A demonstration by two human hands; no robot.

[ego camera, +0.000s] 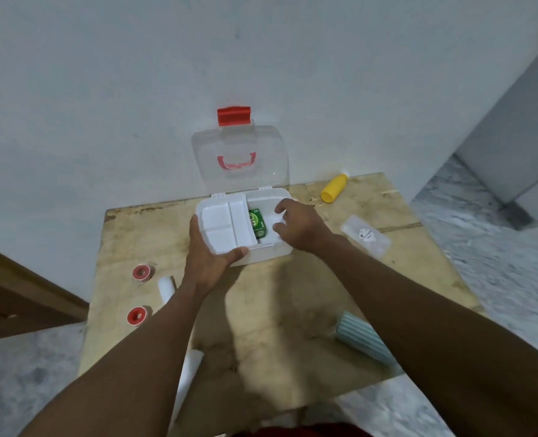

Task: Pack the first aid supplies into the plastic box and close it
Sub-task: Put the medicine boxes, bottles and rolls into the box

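Box base [263, 254] is showing white; its lid [240, 159] is reading clear, with a red latch [233, 115] and a red handle [236, 160]. White divided tray [226, 223] is sitting inside, beside a green packet [257, 223] with pale lettering. Bottle [334, 187] is showing yellow. Two tape rolls [141, 272] [137, 316] are showing red with white. Rolled cloth [363, 339] is showing pale teal stripes. Surface [277, 310] is appearing tan, stained and mottled. Floor [497, 263] is showing grey-white marbling.
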